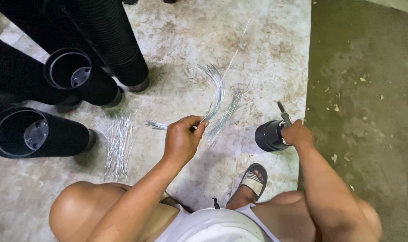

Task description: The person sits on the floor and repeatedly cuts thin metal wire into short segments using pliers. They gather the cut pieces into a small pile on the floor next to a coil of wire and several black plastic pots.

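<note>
While gripped: one wire bundle (215,96), one pot (269,136).

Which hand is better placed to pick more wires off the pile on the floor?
Left. The left hand already pinches wires and is nearer the wire pile; the right hand grips a black pot.

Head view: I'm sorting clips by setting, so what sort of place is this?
Probably a workshop or nursery work floor: bare stained concrete floor, long stacks of black plastic pots lying down, and loose wire pieces scattered about.
</note>
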